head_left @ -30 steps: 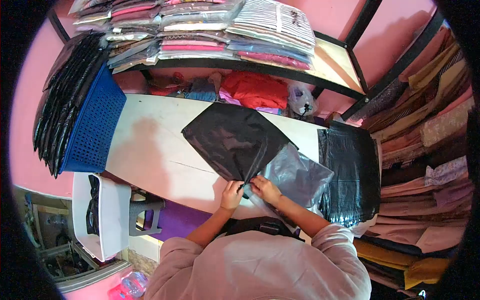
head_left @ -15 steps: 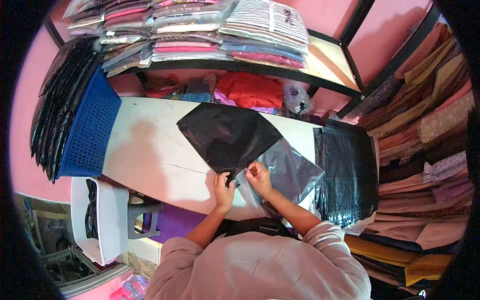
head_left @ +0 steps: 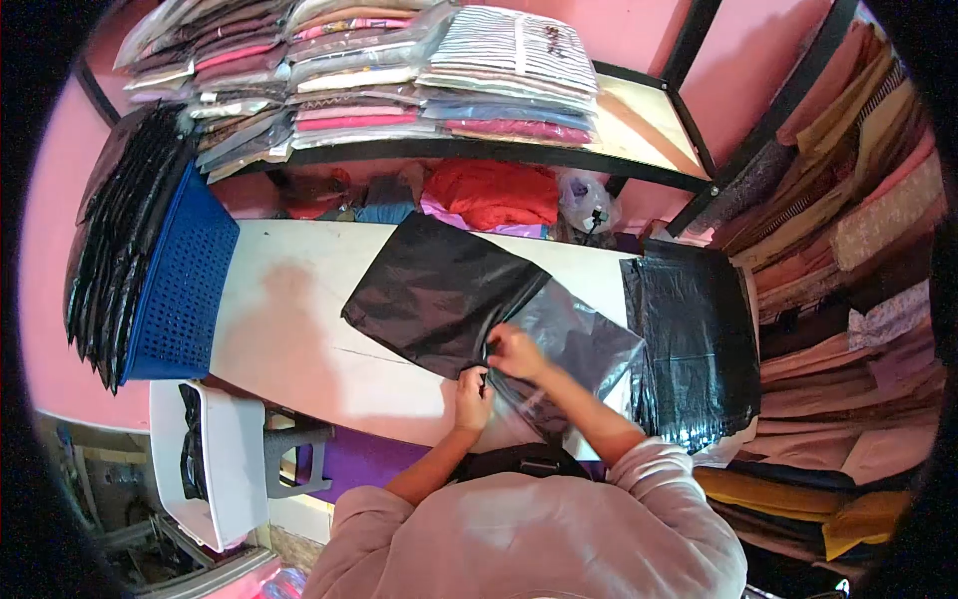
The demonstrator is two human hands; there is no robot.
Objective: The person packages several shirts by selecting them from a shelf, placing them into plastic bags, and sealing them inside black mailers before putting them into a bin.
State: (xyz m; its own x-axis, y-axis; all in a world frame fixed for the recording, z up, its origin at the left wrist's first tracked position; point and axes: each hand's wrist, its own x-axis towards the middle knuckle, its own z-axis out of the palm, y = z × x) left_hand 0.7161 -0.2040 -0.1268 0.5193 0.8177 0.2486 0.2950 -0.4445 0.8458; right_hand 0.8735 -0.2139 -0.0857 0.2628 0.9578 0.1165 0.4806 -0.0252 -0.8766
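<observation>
A flat black plastic bag (head_left: 429,285) with a dull sheen lies slantwise on the white table, one edge bunched toward me. A clear plastic bag (head_left: 584,334) adjoins its right side, with a dark sheet showing through. My left hand (head_left: 474,401) is closed in a pinch on the black bag's near corner. Just above and right of it, my right hand (head_left: 516,352) has its fingers pinched on the gathered edge where black meets clear. The fingers partly hide this edge.
A stack of black plastic bags (head_left: 696,344) lies at the table's right end. On the left stands a blue basket (head_left: 180,285) of black packages, with a white bin (head_left: 232,469) below. Bagged clothes (head_left: 359,95) fill the shelf behind; folded fabrics (head_left: 828,369) line the right.
Both hands have shifted right along the gathered edge. The black bag's near end has widened from a point into a broader edge. The view has tilted slightly.
</observation>
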